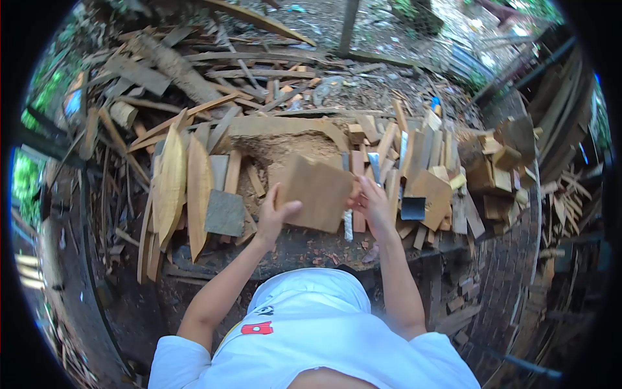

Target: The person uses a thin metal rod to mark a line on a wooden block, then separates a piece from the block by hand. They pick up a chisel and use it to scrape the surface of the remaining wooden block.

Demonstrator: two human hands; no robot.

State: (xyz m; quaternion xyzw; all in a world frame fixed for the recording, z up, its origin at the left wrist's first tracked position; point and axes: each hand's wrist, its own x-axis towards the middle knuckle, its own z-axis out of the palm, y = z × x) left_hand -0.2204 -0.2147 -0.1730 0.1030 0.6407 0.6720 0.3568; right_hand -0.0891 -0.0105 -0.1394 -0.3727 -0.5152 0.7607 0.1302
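A flat, squarish wooden block (317,194) is held up in front of me, tilted, over the workbench. My left hand (272,219) grips its left side, the thumb lying across the face and the fingers partly hidden behind it. At the block's right edge is my right hand (374,202), fingers bent against the edge and slightly blurred. Behind the block, sawdust (272,152) covers a hollow in the bench. A grey square piece (225,212) lies left of my left hand. Right of my right hand are a dark square piece (413,209) and a many-sided wooden board (431,193).
Long pointed planks (172,188) stand along the bench's left side. Several upright offcuts (421,152) crowd its right side, with more wood blocks (495,168) beyond. Scrap timber (175,71) is heaped behind at the left. A post (348,26) rises at the back.
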